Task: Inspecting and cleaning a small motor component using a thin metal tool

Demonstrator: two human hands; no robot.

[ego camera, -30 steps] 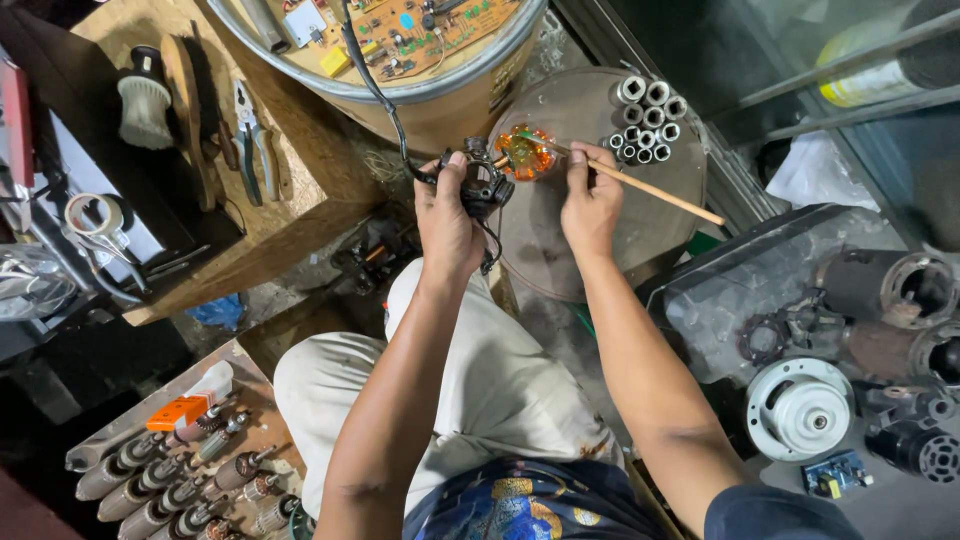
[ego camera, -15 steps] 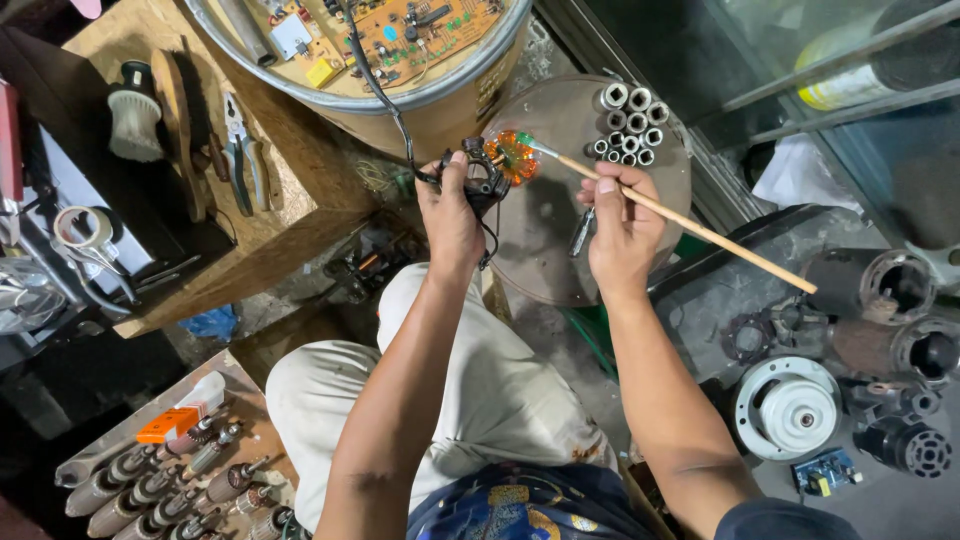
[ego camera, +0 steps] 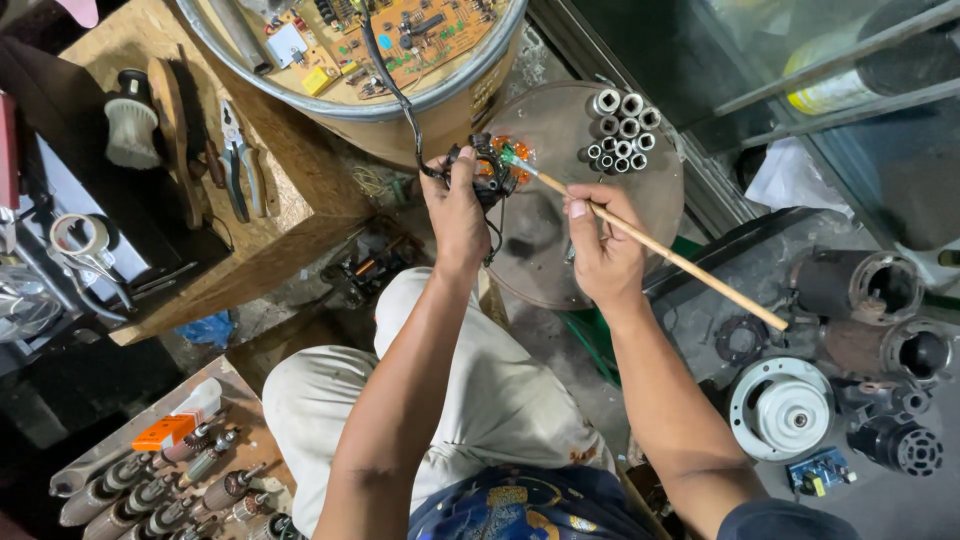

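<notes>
My left hand (ego camera: 458, 205) grips a small black motor stator with orange copper windings (ego camera: 497, 165), held over a round brown disc (ego camera: 560, 240). A black cable (ego camera: 395, 85) runs from the stator up toward a drum. My right hand (ego camera: 603, 250) holds a long thin wooden stick (ego camera: 680, 262) like a brush. Its tip touches the windings at the stator's right side.
A drum with circuit boards on top (ego camera: 400, 35) stands behind. A cluster of short metal tubes (ego camera: 622, 130) sits on the disc. Pliers (ego camera: 236, 150) and a brush lie on a wooden bench at left. Motor housings (ego camera: 860, 285) lie right, rotors (ego camera: 170, 480) lower left.
My right hand has swung the stick round, so its tip now points at the windings. The stator has stayed in my left hand.
</notes>
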